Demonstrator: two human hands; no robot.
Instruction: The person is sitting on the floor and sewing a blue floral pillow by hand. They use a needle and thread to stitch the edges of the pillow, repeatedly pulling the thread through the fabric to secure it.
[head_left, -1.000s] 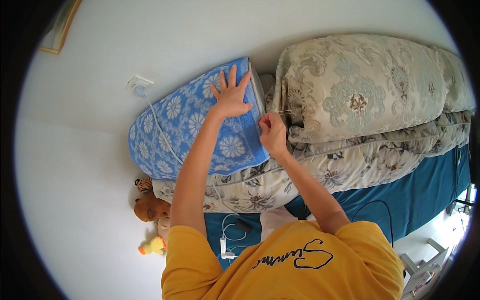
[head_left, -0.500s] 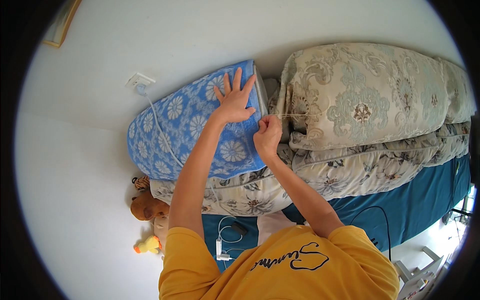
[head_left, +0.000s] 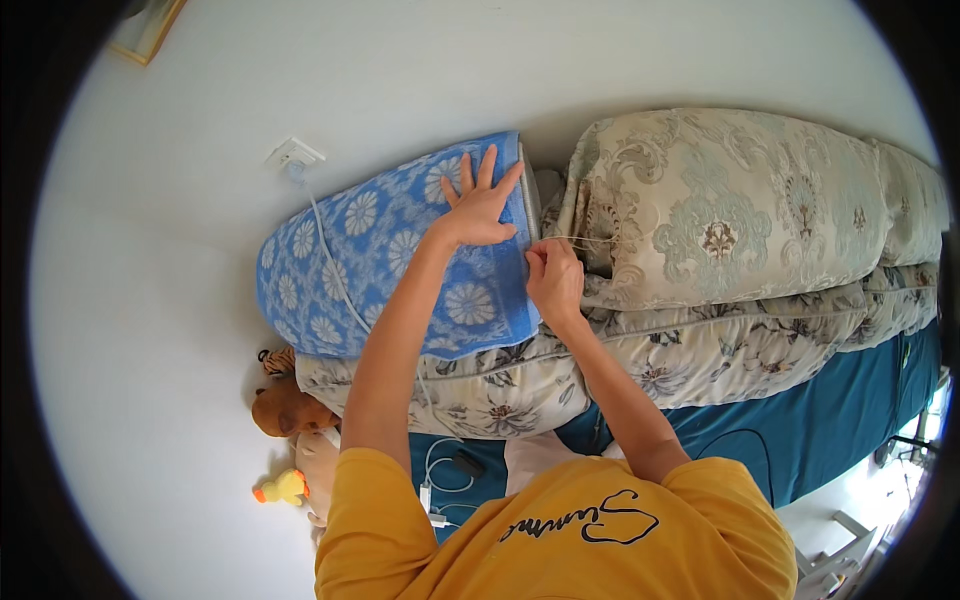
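Towel (head_left: 385, 235) tops floral bedding (head_left: 690, 360) on teal sheeting (head_left: 820, 410) by a white wall (head_left: 400, 80).

I see a mustard-yellow top (head_left: 565, 575) over my feed, its sleeves (head_left: 370, 515) short and loose. Dark, looping script (head_left: 620, 522) crosses it.

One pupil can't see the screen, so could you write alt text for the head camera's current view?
A left hand lies spread on a blue flower-patterned towel, while the right hand pinches near its edge, a thin pale thread extending from that hand toward beige damask-patterned bedding that rests on a floral quilt.
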